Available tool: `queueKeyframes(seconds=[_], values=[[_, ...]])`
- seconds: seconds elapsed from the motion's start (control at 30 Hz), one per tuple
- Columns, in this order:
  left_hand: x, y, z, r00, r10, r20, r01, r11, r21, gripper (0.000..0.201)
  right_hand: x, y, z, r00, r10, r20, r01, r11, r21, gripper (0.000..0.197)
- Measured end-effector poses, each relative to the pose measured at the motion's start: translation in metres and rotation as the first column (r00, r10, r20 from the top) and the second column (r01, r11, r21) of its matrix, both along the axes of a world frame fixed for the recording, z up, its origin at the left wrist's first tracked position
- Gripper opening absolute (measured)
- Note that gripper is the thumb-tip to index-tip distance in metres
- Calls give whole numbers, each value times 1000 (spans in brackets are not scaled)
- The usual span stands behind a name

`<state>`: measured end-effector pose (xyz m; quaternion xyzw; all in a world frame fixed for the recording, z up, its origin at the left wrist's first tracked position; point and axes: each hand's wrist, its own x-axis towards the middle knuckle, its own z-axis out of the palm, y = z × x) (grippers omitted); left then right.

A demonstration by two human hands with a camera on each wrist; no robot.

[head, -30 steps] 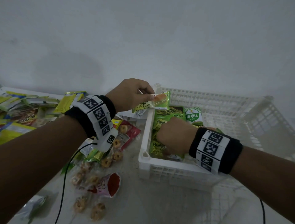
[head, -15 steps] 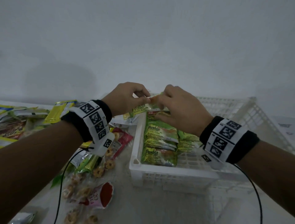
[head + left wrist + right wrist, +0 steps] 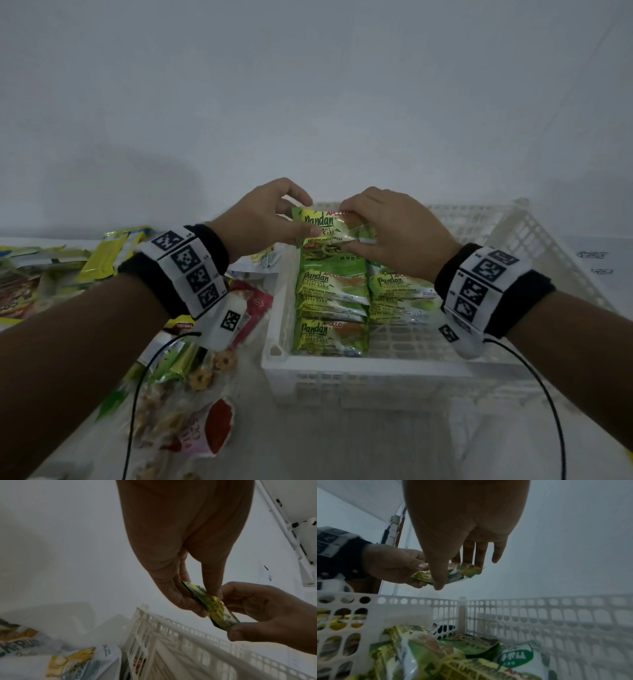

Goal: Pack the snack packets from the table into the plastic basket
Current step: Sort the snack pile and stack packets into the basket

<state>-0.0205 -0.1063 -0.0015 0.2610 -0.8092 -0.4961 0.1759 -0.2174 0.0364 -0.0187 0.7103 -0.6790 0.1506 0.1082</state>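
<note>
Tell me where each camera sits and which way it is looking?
Head: on the person's head, looking forward and down at the cake packet above the basket; both forearms, left hand and right hand show.
Left wrist: on the left wrist, looking along the left hand; the right hand's grip shows too.
Right wrist: on the right wrist, looking along the right hand into the basket; the left hand and its wristband show.
Shared: all three show both hands pinching the packet.

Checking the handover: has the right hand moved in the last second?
Yes. The right hand rose from the basket floor to pinch the Pandan packet above its far-left corner.
</note>
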Motion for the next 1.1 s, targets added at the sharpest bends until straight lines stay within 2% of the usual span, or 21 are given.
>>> queueKeyframes(seconds=[0.07,0.2,0.27,0.3,0.37,0.4,0.47,0.53,0.67,0.73,0.97,1.1], values=[[-3,4,0,1000,3,-19,-3,1000,2,50,3,1,3,999,49,-21,-50,999,-8,58],[-9,13,-2,999,-9,-46,7,999,-37,55,9,3,11,999,47,-13,-47,999,5,51],[-5,17,-9,998,-19,-55,12,992,-125,64,6,8,15,1000,5,26,-7,998,57,49],[-1,19,-14,999,-14,-38,5,974,-225,74,3,11,17,999,-14,35,11,996,92,49],[10,23,-24,999,24,47,-3,913,-407,95,-5,15,19,998,-40,39,32,981,191,48],[15,26,-28,994,53,96,-5,898,-439,102,-8,18,20,998,-46,47,33,968,249,48],[24,29,-41,974,95,206,-1,911,-413,112,-13,21,21,995,-55,88,20,934,357,45],[29,34,-53,954,97,284,-1,947,-320,116,-15,24,21,988,-78,135,8,889,458,44],[23,44,-60,965,93,243,-83,995,-48,109,-15,26,15,979,-113,169,-11,801,598,46],[19,43,-59,973,117,200,-123,992,21,102,-14,26,12,984,-104,145,-13,770,638,47],[-1,46,-58,952,192,239,-164,978,-131,72,-12,34,2,994,-80,78,4,722,692,49],[-1,45,-63,949,199,247,-166,975,-148,67,-9,37,0,996,-64,55,3,680,733,51]])
